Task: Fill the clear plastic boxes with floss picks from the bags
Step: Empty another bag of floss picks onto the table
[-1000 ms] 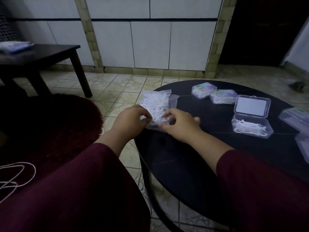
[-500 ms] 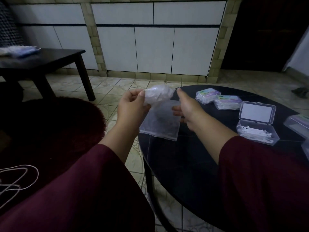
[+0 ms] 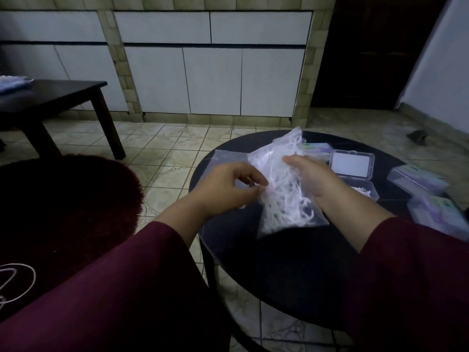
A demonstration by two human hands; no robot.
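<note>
A clear bag of white floss picks hangs upright over the round black table. My left hand pinches the bag's left edge with thumb and fingertips. My right hand holds its right side, thumb in front and fingers hidden behind the plastic. A flat clear bag shows behind my left hand. To the right stands an open clear box with its lid up, and its base holds a few picks. Closed filled boxes lie at the table's right edge.
Another closed box peeks out behind the bag. A dark side table stands at the left, a dark red round rug lies beside me, and a white cord lies at the lower left. White cupboards and tiled floor fill the background.
The bag went from the table up into the air between both hands. It is now turned so the picks fill it lengthwise, and the hands have shifted right over the table.
</note>
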